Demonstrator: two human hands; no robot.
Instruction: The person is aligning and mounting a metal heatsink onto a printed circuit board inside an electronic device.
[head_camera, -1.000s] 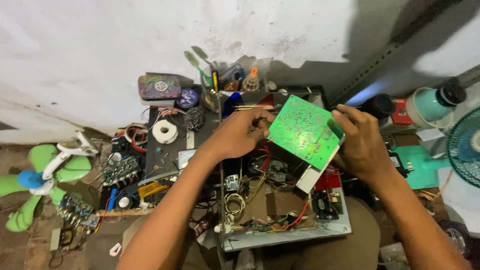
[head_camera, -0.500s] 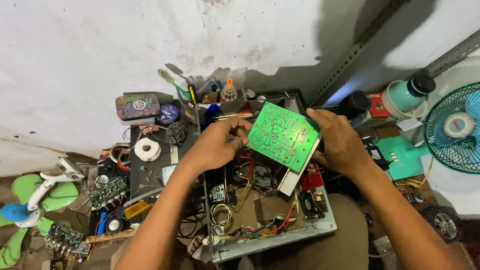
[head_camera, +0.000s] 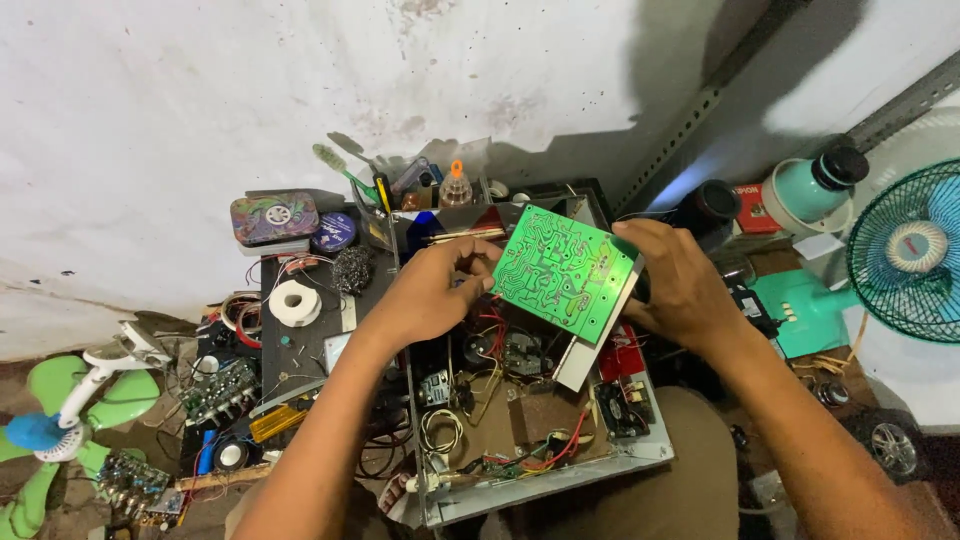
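Between the earlier frames and this one the view has slid right and down, so the teal fan (head_camera: 915, 250) on the right now shows most of its round cage, while the green circuit board (head_camera: 565, 272) stays gripped by both hands. Behind everything rises a stained white wall (head_camera: 200, 100), crossed at the right by slanted metal rails. Below it the floor serves as a cluttered worktop: an open metal chassis (head_camera: 545, 480) full of wires and parts lies under the hands. A dark tray (head_camera: 300, 345) at the left carries a roll of white tape (head_camera: 294, 302) and a ball of steel wool (head_camera: 352, 268), with a flat patterned tin (head_camera: 274, 218) behind. The left hand (head_camera: 430, 295) pinches the board's left edge with curled fingers; the right hand (head_camera: 680, 285) clasps its right edge. The board is tilted, copper-track side up, above the chassis.
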